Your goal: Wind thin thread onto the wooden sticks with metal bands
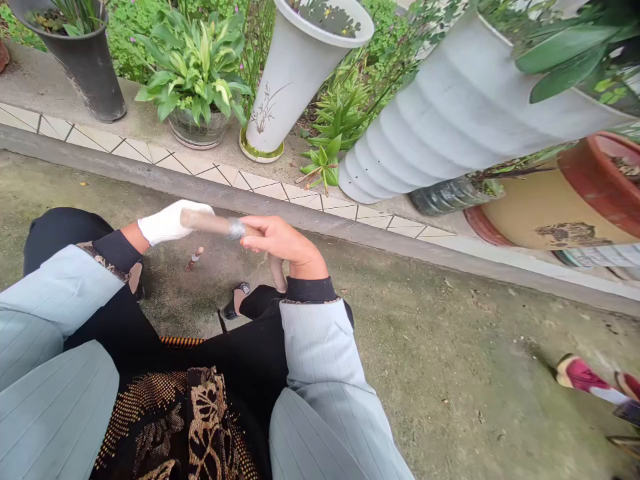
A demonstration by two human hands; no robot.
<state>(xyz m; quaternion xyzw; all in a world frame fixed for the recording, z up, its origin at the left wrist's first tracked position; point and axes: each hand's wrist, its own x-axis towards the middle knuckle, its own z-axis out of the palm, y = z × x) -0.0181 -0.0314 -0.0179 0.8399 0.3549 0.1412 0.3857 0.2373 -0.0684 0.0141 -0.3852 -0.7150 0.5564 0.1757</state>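
My bare right hand (287, 241) pinches one end of a wooden stick (206, 221), fingers closed just beside its silvery band (236, 229). The stick is above the ground (400, 353), near the front edge of the tiled ledge (220, 175). My gloved left hand (169, 223) is by its blurred far end; I cannot tell whether it grips. A small peg (195, 258) is on the ground below.

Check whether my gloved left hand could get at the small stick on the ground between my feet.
Probably yes: nothing visible blocks the space between the left hand and the small stick, though the larger stick in the right hand overlaps the left in view.
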